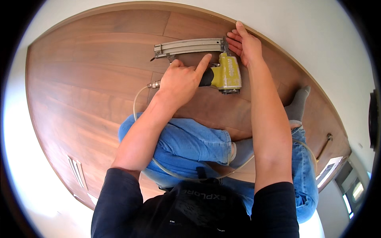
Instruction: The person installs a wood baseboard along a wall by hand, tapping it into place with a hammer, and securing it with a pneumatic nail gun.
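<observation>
A yellow-green pneumatic nailer [228, 73] is at the upper middle of the view, over the wooden floor and near the wall; whether it touches the boards I cannot tell. Its long grey magazine [190, 47] points left, and its yellow-green body stands at the right end.

The left hand [179, 79] grasps the black handle, its fingers wrapped around it and its thumb stretched out toward the body. The right hand [248, 45] is released, its fingers loosely bent and holding nothing, just beside the nailer's nose; whether they touch it is unclear. The right thumb reaches up to the tan trim [158, 5] along the foot of the pale wall [309, 23].

A metal fitting [154, 84] joins the handle's end to a clear hose [137, 99], which runs down and across the person's lap. Around all this spreads the reddish-brown plank floor [95, 59]. The person sits on it in blue jeans [194, 137], grey socks [297, 105] and a black shirt [190, 210].
</observation>
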A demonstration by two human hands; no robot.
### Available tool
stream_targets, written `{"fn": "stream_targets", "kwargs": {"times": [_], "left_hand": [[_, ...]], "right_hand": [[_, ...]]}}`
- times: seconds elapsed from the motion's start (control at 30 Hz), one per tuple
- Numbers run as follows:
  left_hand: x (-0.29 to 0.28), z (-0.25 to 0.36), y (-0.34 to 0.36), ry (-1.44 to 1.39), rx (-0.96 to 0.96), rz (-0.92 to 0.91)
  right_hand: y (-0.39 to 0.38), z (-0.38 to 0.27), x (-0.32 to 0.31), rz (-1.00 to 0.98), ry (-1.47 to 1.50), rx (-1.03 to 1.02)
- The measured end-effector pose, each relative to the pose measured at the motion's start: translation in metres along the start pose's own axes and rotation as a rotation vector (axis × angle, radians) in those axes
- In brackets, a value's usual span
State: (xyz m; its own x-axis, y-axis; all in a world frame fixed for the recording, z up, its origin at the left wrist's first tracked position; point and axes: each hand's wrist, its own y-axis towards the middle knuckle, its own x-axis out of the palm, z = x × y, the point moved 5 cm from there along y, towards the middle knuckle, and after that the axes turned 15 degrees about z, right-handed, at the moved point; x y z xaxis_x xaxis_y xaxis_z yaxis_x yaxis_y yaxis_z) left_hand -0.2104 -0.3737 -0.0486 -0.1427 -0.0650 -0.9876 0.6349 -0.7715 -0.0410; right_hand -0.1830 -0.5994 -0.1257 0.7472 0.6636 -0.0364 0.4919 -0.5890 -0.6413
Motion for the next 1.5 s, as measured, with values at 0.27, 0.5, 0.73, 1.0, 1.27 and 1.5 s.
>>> {"fn": "stream_targets", "kwargs": {"times": [0.27,0.5,0.73,1.0,1.27,1.5], "left_hand": [[-0.033,0.003,-0.015,-0.238,-0.013,0.098],[-0.051,0.084,-0.02,-0.598,0.088,0.132],[-0.082,0.144,-0.046,-0.868,0.33,0.152],[-0.026,0.002,0.023,-1.314,-0.484,0.318],[0.04,-0.1,0.082,-1.496,-0.97,0.157],[0.041,-0.116,0.118,-1.333,-0.988,0.131]], "right_hand": [[-0.038,0.025,-0.046,0.002,0.045,-0.088],[-0.204,0.077,-0.15,0.016,0.117,-0.524],[-0.268,0.049,-0.137,-0.009,0.382,-0.246],[-0.275,-0.035,-0.204,0.067,0.43,-0.4],[-0.265,-0.056,-0.163,-0.042,-1.253,-0.861],[-0.203,0.022,-0.075,-0.272,-1.689,-1.406]]}}
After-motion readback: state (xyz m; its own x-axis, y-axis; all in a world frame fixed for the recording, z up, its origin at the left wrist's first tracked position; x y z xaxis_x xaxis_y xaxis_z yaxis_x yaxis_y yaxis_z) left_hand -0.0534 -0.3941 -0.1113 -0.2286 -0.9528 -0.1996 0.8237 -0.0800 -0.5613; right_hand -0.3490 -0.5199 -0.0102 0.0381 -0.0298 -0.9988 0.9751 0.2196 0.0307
